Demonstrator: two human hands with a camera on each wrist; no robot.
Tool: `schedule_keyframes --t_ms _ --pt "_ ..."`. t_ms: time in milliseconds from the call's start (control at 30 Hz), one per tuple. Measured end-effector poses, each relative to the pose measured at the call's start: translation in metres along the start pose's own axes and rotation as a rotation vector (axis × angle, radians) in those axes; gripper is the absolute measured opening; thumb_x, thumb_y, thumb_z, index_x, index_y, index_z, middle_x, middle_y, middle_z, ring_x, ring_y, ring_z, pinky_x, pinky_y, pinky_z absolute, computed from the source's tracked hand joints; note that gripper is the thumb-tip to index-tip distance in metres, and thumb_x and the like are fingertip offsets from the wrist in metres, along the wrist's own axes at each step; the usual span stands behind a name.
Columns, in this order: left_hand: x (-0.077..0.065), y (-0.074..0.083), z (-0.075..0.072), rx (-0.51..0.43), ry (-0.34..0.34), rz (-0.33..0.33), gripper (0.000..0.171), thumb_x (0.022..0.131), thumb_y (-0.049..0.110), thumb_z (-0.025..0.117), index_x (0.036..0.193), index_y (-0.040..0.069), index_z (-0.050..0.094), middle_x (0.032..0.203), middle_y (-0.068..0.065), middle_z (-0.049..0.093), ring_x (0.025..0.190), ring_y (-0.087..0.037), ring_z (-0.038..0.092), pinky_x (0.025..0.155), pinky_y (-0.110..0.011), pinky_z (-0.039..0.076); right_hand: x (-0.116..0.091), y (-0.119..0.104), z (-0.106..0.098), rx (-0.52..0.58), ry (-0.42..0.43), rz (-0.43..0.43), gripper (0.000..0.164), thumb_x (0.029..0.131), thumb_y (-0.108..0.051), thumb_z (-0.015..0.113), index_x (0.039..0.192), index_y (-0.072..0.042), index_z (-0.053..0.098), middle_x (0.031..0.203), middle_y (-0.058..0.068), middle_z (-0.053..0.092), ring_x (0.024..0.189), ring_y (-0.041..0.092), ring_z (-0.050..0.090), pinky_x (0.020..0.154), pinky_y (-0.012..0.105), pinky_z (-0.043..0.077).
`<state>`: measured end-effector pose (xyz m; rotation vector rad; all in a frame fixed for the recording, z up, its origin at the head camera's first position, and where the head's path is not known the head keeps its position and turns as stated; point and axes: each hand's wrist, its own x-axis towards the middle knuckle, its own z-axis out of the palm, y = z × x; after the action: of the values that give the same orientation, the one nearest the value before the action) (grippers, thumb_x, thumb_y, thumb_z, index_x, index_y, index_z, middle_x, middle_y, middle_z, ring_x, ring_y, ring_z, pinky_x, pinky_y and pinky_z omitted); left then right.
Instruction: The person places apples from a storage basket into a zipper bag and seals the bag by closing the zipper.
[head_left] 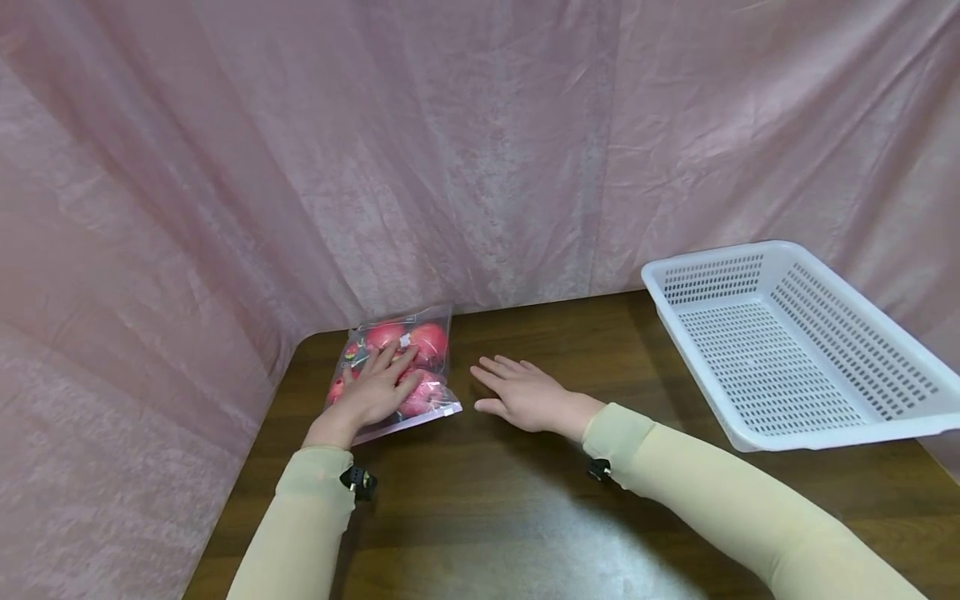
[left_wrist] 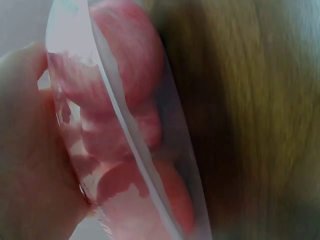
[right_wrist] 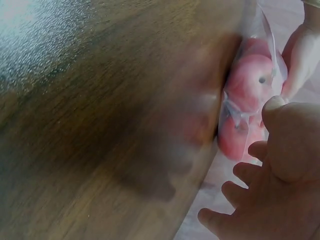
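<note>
A clear zip bag (head_left: 439, 317) with several round red fruits (head_left: 430, 340) in it, which look like apples, lies flat at the table's back left. My left hand (head_left: 377, 393) rests on top of the bag, fingers straight and spread. In the left wrist view the fruits (left_wrist: 132, 55) show through the plastic, close beside the hand (left_wrist: 35, 160). To the right of the bag, my right hand (head_left: 528, 398) is held palm down over the table, fingers extended and holding nothing. The right wrist view shows a gap between that hand (right_wrist: 280, 185) and the table surface.
A white perforated plastic basket (head_left: 686, 354) stands at the right side of the brown wooden table (head_left: 480, 508), and nothing shows inside it. Pink curtain fabric (head_left: 465, 167) hangs along the back and left edges.
</note>
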<state>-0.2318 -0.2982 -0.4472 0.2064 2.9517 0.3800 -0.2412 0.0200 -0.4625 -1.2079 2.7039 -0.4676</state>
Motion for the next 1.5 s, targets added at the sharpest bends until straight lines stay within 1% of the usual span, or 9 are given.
schedule_keyframes --t_ms 67,133,367,567,733,933,1167,1400,1500 --pt "-0.001 -0.009 -0.002 -0.016 0.010 -0.002 0.081 0.110 0.073 0.034 0.176 0.027 0.029 0.184 -0.016 0.010 0.166 -0.052 0.002 0.116 -0.088 -0.007 -0.002 0.001 -0.002 0.022 -0.002 -0.002 0.072 0.116 -0.053 0.047 0.174 -0.013 0.032 0.179 0.014 0.028 0.167 0.036 0.022 0.130 0.062 0.022" --pt "-0.004 -0.014 -0.004 -0.009 0.013 -0.012 0.080 0.111 0.071 0.034 0.176 0.025 0.029 0.184 -0.015 0.010 0.166 -0.051 0.002 0.117 -0.087 -0.007 -0.005 0.002 -0.004 0.034 -0.005 -0.001 0.073 0.116 -0.053 0.046 0.175 -0.013 0.031 0.180 0.013 0.027 0.167 0.035 0.021 0.130 0.062 0.022" --pt "-0.005 -0.037 -0.006 0.019 0.039 0.004 0.074 0.114 0.064 0.035 0.176 0.023 0.031 0.184 -0.014 0.013 0.166 -0.050 0.005 0.118 -0.086 -0.005 -0.015 0.012 -0.008 0.038 -0.017 0.020 0.074 0.116 -0.054 0.045 0.175 -0.013 0.028 0.181 0.013 0.025 0.167 0.036 0.019 0.131 0.061 0.020" --pt "-0.008 -0.045 -0.009 0.046 0.043 -0.009 0.075 0.113 0.065 0.034 0.176 0.024 0.029 0.184 -0.013 0.012 0.166 -0.051 0.007 0.117 -0.087 -0.003 -0.021 0.019 -0.010 0.057 -0.006 0.030 0.076 0.116 -0.057 0.043 0.176 -0.014 0.026 0.181 0.014 0.023 0.168 0.035 0.018 0.131 0.060 0.020" --pt "-0.009 -0.040 -0.011 0.067 0.027 -0.023 0.075 0.114 0.065 0.033 0.177 0.024 0.027 0.184 -0.014 0.012 0.166 -0.052 0.006 0.117 -0.087 -0.003 -0.026 0.022 -0.014 0.033 0.031 0.049 0.077 0.115 -0.058 0.043 0.176 -0.014 0.026 0.181 0.013 0.023 0.168 0.034 0.017 0.131 0.062 0.019" --pt "-0.008 -0.029 -0.011 0.076 0.040 -0.043 0.074 0.114 0.061 0.037 0.177 0.022 0.026 0.183 -0.016 0.011 0.166 -0.051 0.004 0.118 -0.086 -0.004 -0.032 0.024 -0.022 -0.029 0.094 0.087 0.078 0.115 -0.060 0.044 0.176 -0.015 0.027 0.181 0.011 0.024 0.168 0.033 0.018 0.131 0.062 0.017" --pt "-0.013 -0.018 -0.005 0.096 0.021 -0.041 0.078 0.114 0.063 0.038 0.177 0.019 0.021 0.184 -0.015 0.000 0.166 -0.051 -0.002 0.117 -0.087 -0.003 -0.041 0.024 -0.031 -0.032 0.148 0.109 0.077 0.114 -0.058 0.049 0.175 -0.014 0.030 0.180 0.012 0.028 0.167 0.035 0.022 0.131 0.062 0.018" --pt "-0.016 -0.014 0.001 0.091 0.007 -0.020 0.076 0.111 0.069 0.038 0.177 0.033 0.022 0.184 -0.018 0.006 0.165 -0.054 -0.004 0.116 -0.088 -0.005 -0.051 0.026 -0.034 -0.064 0.175 0.097 0.077 0.114 -0.057 0.050 0.174 -0.013 0.032 0.178 0.013 0.031 0.166 0.036 0.024 0.130 0.064 0.021" --pt "-0.016 -0.013 0.001 0.106 0.009 -0.023 0.076 0.111 0.071 0.037 0.177 0.036 0.023 0.183 -0.019 0.008 0.164 -0.056 -0.002 0.116 -0.088 -0.005 -0.055 0.027 -0.036 -0.072 0.184 0.106 0.077 0.114 -0.057 0.050 0.175 -0.014 0.032 0.179 0.012 0.030 0.166 0.035 0.023 0.130 0.064 0.020"
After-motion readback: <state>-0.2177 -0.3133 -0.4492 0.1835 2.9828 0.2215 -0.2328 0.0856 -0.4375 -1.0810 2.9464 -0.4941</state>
